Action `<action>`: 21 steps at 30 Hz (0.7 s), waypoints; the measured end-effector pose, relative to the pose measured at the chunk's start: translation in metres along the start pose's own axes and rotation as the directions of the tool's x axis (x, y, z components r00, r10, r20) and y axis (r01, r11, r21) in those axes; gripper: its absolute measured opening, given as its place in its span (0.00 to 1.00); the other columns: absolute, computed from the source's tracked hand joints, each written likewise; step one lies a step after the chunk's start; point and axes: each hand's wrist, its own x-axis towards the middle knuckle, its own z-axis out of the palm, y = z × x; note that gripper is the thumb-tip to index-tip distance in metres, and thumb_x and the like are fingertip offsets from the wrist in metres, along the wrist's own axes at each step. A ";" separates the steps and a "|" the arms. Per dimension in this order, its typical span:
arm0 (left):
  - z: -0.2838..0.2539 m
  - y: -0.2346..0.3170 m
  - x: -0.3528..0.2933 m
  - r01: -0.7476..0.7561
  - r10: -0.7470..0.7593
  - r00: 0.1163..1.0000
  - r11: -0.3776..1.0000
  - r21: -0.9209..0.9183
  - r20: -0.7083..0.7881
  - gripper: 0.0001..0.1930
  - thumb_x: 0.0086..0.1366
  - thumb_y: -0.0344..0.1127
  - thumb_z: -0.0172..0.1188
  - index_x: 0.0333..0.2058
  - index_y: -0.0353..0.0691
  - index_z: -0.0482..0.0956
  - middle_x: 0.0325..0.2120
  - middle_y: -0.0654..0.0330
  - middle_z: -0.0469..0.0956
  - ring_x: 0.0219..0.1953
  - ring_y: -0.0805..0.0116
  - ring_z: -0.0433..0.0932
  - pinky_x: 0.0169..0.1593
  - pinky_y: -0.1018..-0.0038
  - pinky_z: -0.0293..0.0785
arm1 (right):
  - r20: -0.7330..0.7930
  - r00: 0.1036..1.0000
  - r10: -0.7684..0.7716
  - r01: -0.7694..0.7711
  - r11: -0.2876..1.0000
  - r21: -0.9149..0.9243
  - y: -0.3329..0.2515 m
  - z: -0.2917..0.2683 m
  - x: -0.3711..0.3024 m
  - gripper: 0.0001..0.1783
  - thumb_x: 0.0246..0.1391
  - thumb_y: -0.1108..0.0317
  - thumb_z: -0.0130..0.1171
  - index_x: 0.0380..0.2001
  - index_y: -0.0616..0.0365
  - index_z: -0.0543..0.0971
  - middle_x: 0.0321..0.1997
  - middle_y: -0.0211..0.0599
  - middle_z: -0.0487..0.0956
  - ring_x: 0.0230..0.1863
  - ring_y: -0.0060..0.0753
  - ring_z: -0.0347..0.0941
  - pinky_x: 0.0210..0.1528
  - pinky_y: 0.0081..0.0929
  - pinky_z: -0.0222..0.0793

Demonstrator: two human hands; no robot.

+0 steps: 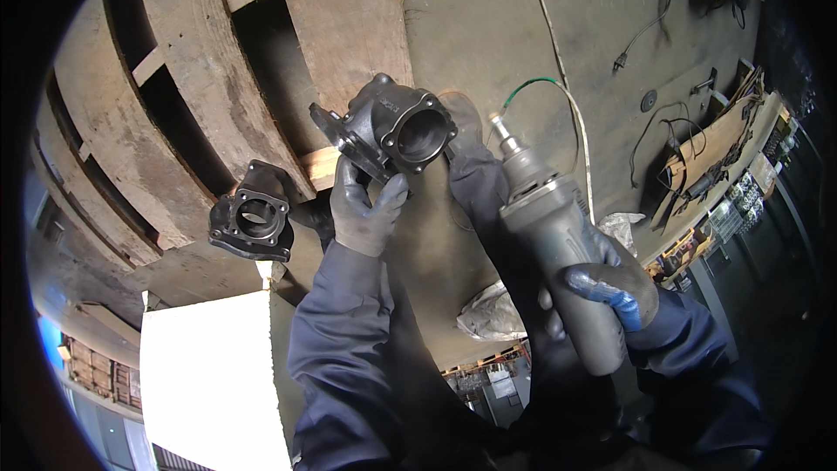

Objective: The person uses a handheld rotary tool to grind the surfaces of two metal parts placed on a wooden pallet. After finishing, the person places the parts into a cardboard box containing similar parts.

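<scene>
My gloved left hand (364,214) grips a black cast metal housing (377,120) from below, with its round flanged opening turned up and to the right. In my gloved right hand (623,288) is a grey straight die grinder (551,235). Fingers wrap around its thick body, and its narrow spindle end points up and to the left, toward the housing. A gap separates the spindle tip from the casting. To the left, a second black flanged housing (261,180) rests at the edge of a wooden pallet.
Wooden pallet slats (196,52) with dark gaps fill the upper left. A white box-like block (205,375) stands at lower left. Across the grey floor (471,17) run a pale cable (571,100) and a green cord (532,82). Cardboard (715,148) lies at the right.
</scene>
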 end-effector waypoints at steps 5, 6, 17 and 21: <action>0.030 0.015 0.005 0.064 -0.076 0.983 0.995 -0.078 -0.167 0.22 0.71 0.17 0.67 0.60 0.38 0.73 0.44 0.58 0.82 0.37 0.73 0.83 0.37 0.78 0.80 | -0.093 0.964 -0.248 0.241 0.967 -0.083 0.001 0.001 0.018 0.39 0.63 0.73 0.68 0.73 0.62 0.62 0.46 0.46 0.82 0.40 0.36 0.85 0.43 0.37 0.88; 0.034 0.018 0.009 0.107 -0.138 0.972 0.981 -0.165 -0.192 0.22 0.69 0.14 0.68 0.56 0.38 0.72 0.43 0.56 0.82 0.36 0.72 0.84 0.37 0.80 0.80 | -0.093 0.944 -0.315 0.303 0.945 -0.124 0.002 0.001 0.025 0.40 0.63 0.74 0.68 0.73 0.61 0.63 0.48 0.45 0.82 0.41 0.35 0.85 0.44 0.36 0.88; 0.010 0.049 -0.074 0.234 -0.229 0.966 0.972 0.032 -0.117 0.24 0.70 0.20 0.65 0.62 0.37 0.74 0.46 0.55 0.84 0.37 0.76 0.83 0.33 0.81 0.75 | 0.025 0.793 -0.608 0.584 0.749 -0.313 -0.008 -0.009 0.065 0.44 0.55 0.81 0.74 0.73 0.60 0.66 0.59 0.46 0.82 0.57 0.40 0.85 0.62 0.41 0.83; 0.013 0.050 -0.138 0.001 0.031 0.984 0.984 0.179 -0.177 0.27 0.72 0.29 0.62 0.69 0.35 0.72 0.43 0.59 0.82 0.32 0.78 0.77 0.31 0.80 0.70 | 0.115 0.707 -0.698 0.670 0.609 -0.424 -0.026 -0.006 0.100 0.39 0.57 0.75 0.76 0.70 0.59 0.70 0.57 0.41 0.82 0.55 0.38 0.84 0.61 0.40 0.83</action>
